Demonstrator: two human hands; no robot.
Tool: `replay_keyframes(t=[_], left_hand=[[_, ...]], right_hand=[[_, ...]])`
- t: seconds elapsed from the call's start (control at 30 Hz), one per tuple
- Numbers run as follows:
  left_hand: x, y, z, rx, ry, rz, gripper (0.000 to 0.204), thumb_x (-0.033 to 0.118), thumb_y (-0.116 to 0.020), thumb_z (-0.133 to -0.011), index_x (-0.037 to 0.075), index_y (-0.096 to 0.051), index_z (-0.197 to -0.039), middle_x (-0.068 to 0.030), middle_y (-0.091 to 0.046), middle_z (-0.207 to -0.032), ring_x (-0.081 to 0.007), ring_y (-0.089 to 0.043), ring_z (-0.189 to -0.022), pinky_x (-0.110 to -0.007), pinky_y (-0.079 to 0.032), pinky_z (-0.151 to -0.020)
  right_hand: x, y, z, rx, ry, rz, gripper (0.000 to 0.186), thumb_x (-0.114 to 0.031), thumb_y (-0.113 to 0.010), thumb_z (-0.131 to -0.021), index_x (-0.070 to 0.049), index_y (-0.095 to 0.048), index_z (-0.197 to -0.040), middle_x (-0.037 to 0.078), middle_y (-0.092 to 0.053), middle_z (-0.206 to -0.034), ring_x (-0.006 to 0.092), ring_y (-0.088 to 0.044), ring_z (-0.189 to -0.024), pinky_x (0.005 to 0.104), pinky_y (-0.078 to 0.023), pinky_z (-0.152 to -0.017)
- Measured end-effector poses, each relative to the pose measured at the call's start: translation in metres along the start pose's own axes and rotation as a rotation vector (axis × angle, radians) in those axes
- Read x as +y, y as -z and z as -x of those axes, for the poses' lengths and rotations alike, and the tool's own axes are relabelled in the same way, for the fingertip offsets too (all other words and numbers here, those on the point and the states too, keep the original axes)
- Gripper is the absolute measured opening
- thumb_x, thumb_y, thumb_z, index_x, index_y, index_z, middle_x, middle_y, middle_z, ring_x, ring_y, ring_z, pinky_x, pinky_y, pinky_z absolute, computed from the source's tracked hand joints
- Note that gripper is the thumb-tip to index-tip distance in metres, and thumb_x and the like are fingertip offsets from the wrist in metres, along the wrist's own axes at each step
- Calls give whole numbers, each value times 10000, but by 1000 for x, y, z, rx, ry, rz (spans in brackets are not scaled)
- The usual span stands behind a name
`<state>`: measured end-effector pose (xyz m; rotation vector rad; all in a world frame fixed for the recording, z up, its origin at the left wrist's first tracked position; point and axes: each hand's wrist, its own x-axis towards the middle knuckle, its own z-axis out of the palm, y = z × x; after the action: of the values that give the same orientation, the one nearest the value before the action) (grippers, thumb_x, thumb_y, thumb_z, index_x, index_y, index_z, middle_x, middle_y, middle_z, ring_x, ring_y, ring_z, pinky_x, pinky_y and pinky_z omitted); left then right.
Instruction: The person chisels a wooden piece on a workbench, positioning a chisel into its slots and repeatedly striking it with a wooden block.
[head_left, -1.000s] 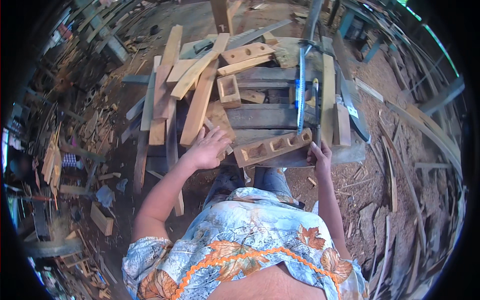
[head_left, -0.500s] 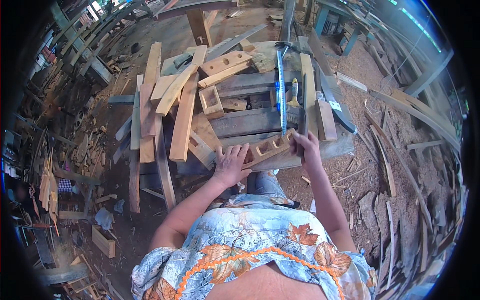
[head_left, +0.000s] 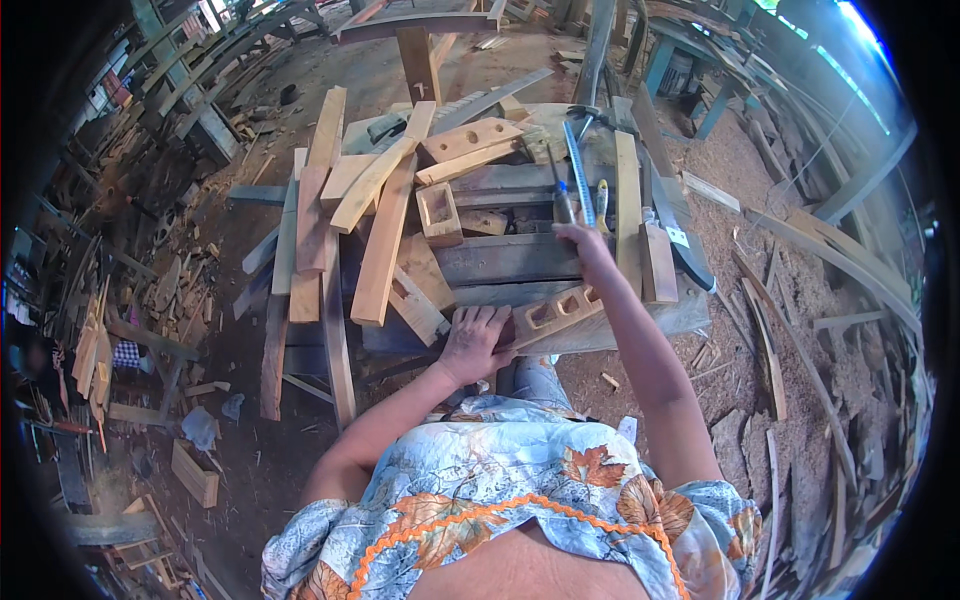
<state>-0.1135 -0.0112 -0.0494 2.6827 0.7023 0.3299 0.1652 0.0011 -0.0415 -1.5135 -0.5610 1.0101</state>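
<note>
My left hand (head_left: 477,345) rests with fingers curled over the left end of a wooden block with square mortises (head_left: 565,309), at the bench's front edge. My right hand (head_left: 580,245) is closed round a long, slim dark tool (head_left: 561,205), held upright over the middle of the bench. Just beside it lie a blue saw-like blade (head_left: 582,175) and a yellow-handled brush (head_left: 602,198). A small hollowed block (head_left: 439,215) sits left of them.
Loose boards (head_left: 383,260) pile on the bench's left and back, with a drilled block (head_left: 470,140) among them. A dark long blade (head_left: 700,280) lies at the right. Timber offcuts (head_left: 200,460) litter the floor; a blue workbench (head_left: 710,115) stands at the back right.
My left hand has moved right onto the mortised block. My right hand, with the dark tool, has moved up and leftward from the block's right end to beside the blue blade.
</note>
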Motion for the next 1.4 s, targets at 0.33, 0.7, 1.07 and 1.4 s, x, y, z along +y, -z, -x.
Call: replay_keyframes(t=[0.33,0.7,1.07,1.4], left_hand=[[-50,28,-47,118,-324,-157,692,374,-745,-700,59,-529,-1277,-152,-545,-1225,-329,-494,-1166,-455,-364,-1015],[-104,36,-80,65,-54,19,685,275,-738,-720,80,-484,-1325,-117,-509,-1325,-304,-454,-1243,-436,-341,-1060],[-57,9,-93,142,78,-157,635,312,-715,-760,101,-496,-1318,-94,-519,-1288,-263,-445,-1237,-520,-278,-1076],[-42,23,-45,92,372,-298,863,355,-677,-820,143,-200,-1507,-156,-269,-1514,-383,-204,-1419,-668,-70,-1108]], right_hand=[[-36,28,8,-109,-33,-51,177,-234,-690,-806,-83,-601,-785,-12,-544,-732,111,-507,-628,275,-404,-557],[-18,50,12,-119,21,-28,217,-217,-682,-785,-35,-626,-888,31,-576,-818,136,-543,-749,272,-430,-690],[-18,46,28,-150,28,131,308,-202,-697,-762,-11,-650,-999,16,-571,-832,129,-521,-773,259,-405,-732],[-13,38,30,-172,134,259,503,-179,-694,-731,20,-613,-1186,68,-613,-1051,168,-549,-967,265,-401,-882]])
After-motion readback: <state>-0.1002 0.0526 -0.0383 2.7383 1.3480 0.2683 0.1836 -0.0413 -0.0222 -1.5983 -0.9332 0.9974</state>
